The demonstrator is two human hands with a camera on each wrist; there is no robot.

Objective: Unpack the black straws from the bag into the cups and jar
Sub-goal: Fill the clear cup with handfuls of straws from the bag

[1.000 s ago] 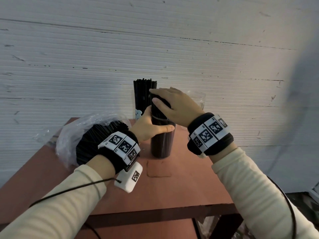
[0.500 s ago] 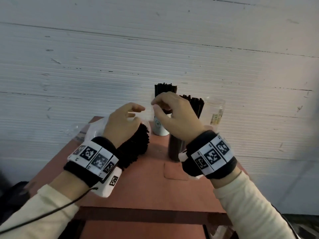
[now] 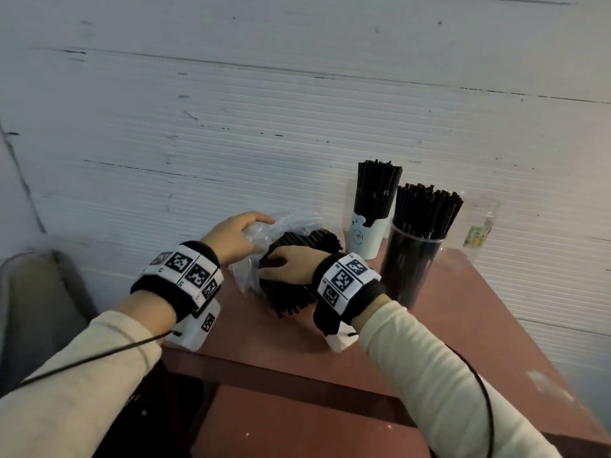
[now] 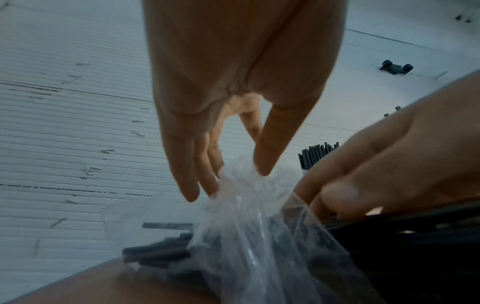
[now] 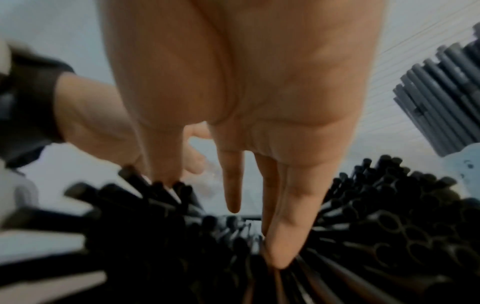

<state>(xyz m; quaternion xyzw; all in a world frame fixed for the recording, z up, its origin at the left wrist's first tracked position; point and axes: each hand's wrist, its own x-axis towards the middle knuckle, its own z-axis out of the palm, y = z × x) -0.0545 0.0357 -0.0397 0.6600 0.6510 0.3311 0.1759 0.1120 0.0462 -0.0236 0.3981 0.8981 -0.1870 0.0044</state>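
black straws point(image 3: 299, 256) lie in a heap inside a clear plastic bag point(image 3: 246, 276) on the left part of the table point(image 3: 463, 325), their near ends poking out of the bag's mouth toward the person. much of the heap is covered: the right hand point(image 3: 291, 266) sits on top of it, and the crumpled film blurs what lies behind. from the right wrist the fingers point(image 5: 283, 236) run fairly straight down among the straw ends, the thumb at the other side of the bundle; whether they have closed around any straws i cannot tell, as the tips are buried. the left hand point(image 3: 234, 236) is at the far side of the bag, and the left wrist view shows its thumb and fingertips point(image 4: 262, 162) pinching a gathered fold of the film. more straws stand upright in a white cup point(image 3: 365, 238) with a small bear face, close to the wall, and in a clear cup point(image 3: 411, 269) just beside it, nearer the person. behind that, a glass jar point(image 3: 479, 226) is partly hidden and hard to make out; its contents i cannot tell. the table is reddish brown, pushed against a white ribbed wall point(image 3: 264, 110) marked with dark scuffs. a grey shape point(image 3: 36, 309) at the left edge is cut off.
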